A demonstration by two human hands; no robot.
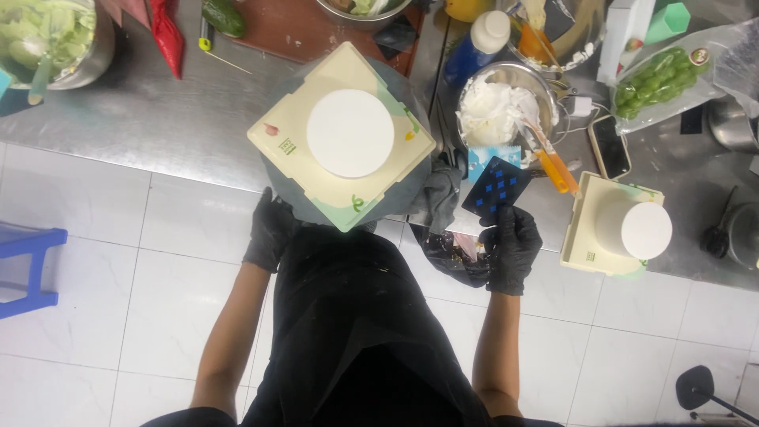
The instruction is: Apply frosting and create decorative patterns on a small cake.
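A round white cake (350,133) sits on a cream square board (277,134), which rests on a grey turntable (411,186) at the steel counter's front edge. My left hand (269,231), in a black glove, touches the turntable's near-left rim. In a black glove too, my right hand (512,247) is shut on a dark blue scraper card with a light blue diamond pattern (494,187), held just right of the turntable. A steel bowl of white cream (496,109) stands behind the card.
A second white cake on a cream board (613,225) stands at the right. An orange-handled spatula (553,166), a phone (609,147), bagged green grapes (660,79), a blue bottle (472,49) and a bowl of greens (47,35) lie on the counter. A blue stool (28,265) stands left.
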